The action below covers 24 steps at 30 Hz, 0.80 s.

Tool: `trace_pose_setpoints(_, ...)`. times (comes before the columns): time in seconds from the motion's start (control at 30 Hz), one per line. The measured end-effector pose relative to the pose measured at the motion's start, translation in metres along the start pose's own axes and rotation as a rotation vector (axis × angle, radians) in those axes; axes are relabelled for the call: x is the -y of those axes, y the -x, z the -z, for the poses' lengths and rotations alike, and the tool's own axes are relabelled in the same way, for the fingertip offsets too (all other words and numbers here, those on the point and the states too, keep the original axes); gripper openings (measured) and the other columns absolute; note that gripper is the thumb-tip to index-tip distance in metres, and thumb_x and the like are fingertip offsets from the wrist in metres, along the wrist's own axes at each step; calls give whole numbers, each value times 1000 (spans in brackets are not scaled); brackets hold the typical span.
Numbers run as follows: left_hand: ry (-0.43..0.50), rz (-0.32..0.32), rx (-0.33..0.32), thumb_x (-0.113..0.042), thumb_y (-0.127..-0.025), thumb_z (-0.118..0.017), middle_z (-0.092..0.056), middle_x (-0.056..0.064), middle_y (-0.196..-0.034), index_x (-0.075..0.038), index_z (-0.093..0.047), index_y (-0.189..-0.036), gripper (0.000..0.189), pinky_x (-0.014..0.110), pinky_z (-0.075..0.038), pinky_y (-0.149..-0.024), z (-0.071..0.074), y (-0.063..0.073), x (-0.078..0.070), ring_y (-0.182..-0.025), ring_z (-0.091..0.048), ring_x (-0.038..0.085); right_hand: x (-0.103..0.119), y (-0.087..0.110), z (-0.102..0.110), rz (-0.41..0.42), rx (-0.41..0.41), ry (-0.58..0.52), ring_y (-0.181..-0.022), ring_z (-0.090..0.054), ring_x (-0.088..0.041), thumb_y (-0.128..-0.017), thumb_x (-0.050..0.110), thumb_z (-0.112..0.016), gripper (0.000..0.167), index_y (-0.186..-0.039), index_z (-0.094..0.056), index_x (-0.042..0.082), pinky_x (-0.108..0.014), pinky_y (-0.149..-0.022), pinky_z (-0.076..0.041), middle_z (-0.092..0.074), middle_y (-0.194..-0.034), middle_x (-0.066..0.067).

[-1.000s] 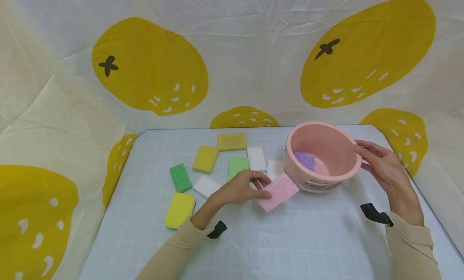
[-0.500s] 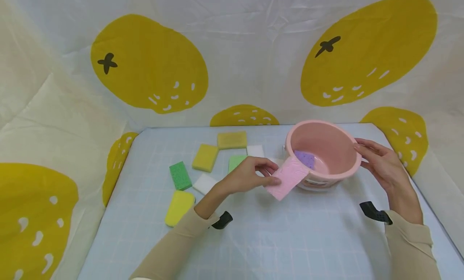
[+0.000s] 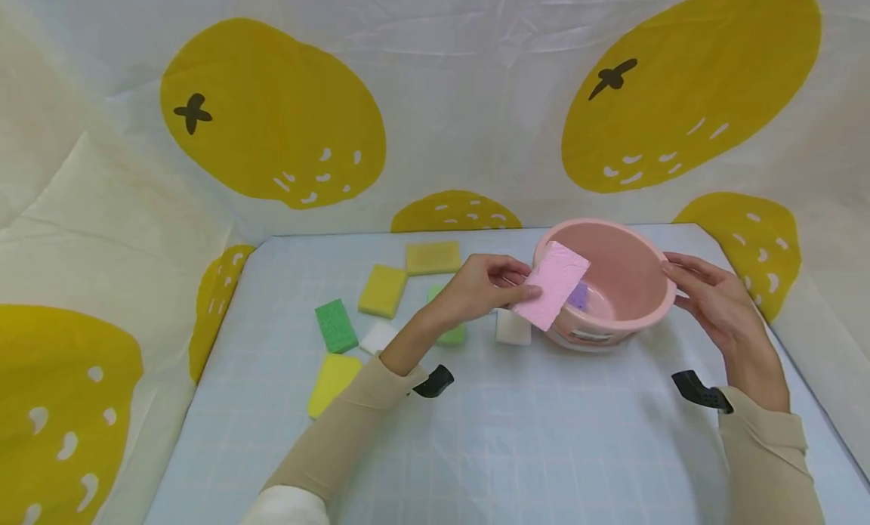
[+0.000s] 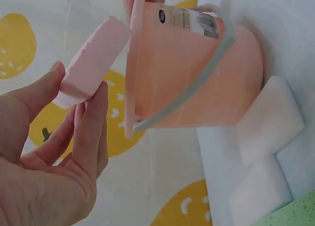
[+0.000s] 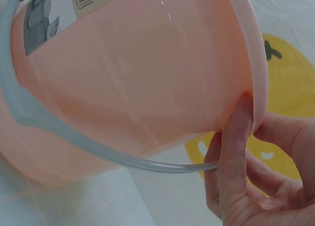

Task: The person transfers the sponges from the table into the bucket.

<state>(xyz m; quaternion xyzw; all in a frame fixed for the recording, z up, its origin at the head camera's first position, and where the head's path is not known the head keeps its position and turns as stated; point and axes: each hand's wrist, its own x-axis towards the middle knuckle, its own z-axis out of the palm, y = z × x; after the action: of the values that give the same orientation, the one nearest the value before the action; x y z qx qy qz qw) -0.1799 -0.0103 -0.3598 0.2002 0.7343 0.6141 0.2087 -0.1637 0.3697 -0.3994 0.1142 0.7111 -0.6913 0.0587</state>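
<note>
My left hand [image 3: 484,287] pinches a pink sponge [image 3: 553,283] by one end, thumb on one face and fingers on the other. In the head view the sponge overlaps the left rim of a pink bucket [image 3: 632,276]; the left wrist view has it beside the rim, near its edge. At the bucket's right side my right hand [image 3: 717,302] grips the rim between thumb and fingers [image 5: 236,137]. A purple sponge [image 3: 578,295] lies on the bucket floor, partly hidden by the pink one. The grey handle [image 5: 147,163] hangs down against the bucket's side.
Left of the bucket lie a white sponge [image 3: 513,327], a light green sponge [image 3: 451,335], yellow sponges [image 3: 383,291], a dark green sponge [image 3: 336,325] and a bright yellow sponge [image 3: 333,383]. My left forearm crosses over part of this group. A lemon-print cloth [image 3: 469,117] hangs behind the table.
My left hand has carried the pink sponge up and to the right, from in front of the bucket to over its left rim. My right hand stays on the rim.
</note>
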Motion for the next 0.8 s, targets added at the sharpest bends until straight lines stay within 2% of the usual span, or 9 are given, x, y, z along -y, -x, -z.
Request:
trace_pose_setpoints(0.17, 35, 35, -34, -20, -89, -83, -71, 7, -101, -4, -70, -122, 39, 33, -62, -76, -4, -14, -5, -83, -68, 18, -1, -1, 0, 10, -3, 3, -98, -64, 2, -93, 39, -76, 52, -140, -62, 24, -16, -76, -56, -66, -115, 20)
trace_pose_setpoints(0.43, 23, 26, -59, -19, -90, -82, -71, 7, -97, -2, -68, -129, 44, 37, -62, -78, -11, -33, -16, -78, -68, 17, -1, -1, 0, 10, -4, -7, -98, -64, 2, -92, 38, -76, 53, -141, -62, 23, -16, -76, -57, -66, -115, 20)
trace_pose_setpoints(0.67, -96, -2, -91, -21, -92, -80, -68, 4, -96, 1, -68, -129, 45, 30, -61, -72, -18, -53, -21, -74, -66, 13, 0, -1, 0, 0, -11, -9, -97, -64, 1, -91, 39, -77, 49, -137, -65, 25, -16, -76, -57, -68, -113, 20)
trace_pose_setpoints(0.8, -197, -19, -74, -22, -94, -78, -70, 5, -97, 2, -67, -132, 46, 23, -58, -68, -26, -64, -24, -80, -65, 12, 0, -1, -1, -3, -16, -1, -98, -64, 2, -91, 40, -77, 51, -138, -64, 25, -16, -76, -56, -67, -113, 21)
